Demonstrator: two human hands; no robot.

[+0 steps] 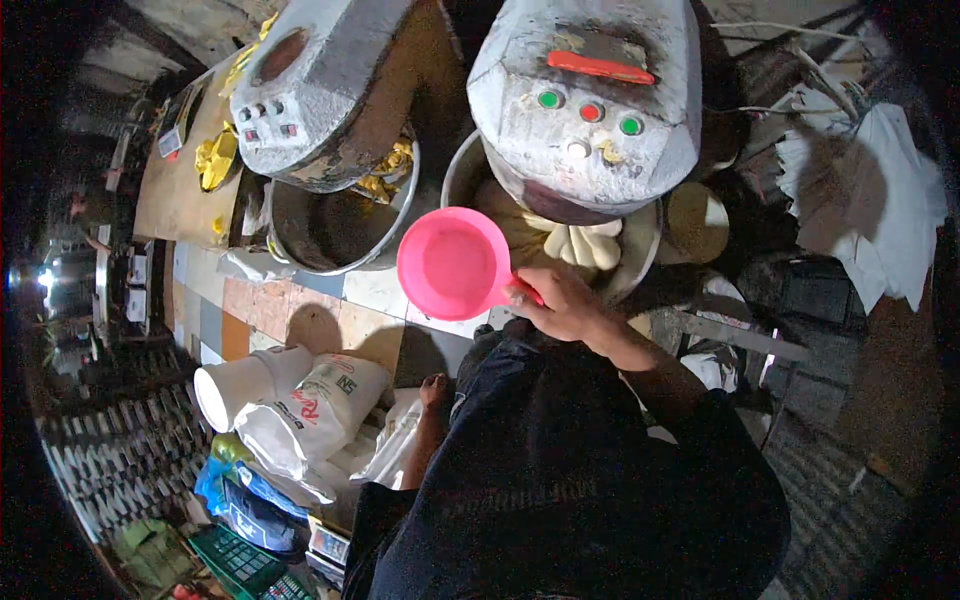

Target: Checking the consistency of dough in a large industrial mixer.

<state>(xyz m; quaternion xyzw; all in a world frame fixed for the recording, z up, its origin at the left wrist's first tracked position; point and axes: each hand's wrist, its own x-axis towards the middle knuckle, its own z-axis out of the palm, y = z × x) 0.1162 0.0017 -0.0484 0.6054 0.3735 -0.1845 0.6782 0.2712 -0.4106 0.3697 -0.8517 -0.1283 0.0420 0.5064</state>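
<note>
My right hand (563, 305) is closed round the handle of a pink plastic dipper (452, 262). The dipper hangs over the gap between two large mixers, its round inside facing up and showing only pink. Just beyond my right hand, pale dough (580, 243) lies in the metal bowl (645, 262) of the right mixer (585, 140). Low at my left side, near the white sacks, hangs my left hand (434, 390); it is small in view and its fingers are hard to make out.
The left mixer (315, 100) stands over another metal bowl (345, 265), dark inside. A wooden table (185, 190) with yellow wrappings is at the far left. On the tiled floor are a white bucket (235, 390), a printed white sack (335, 400) and a green crate (235, 560).
</note>
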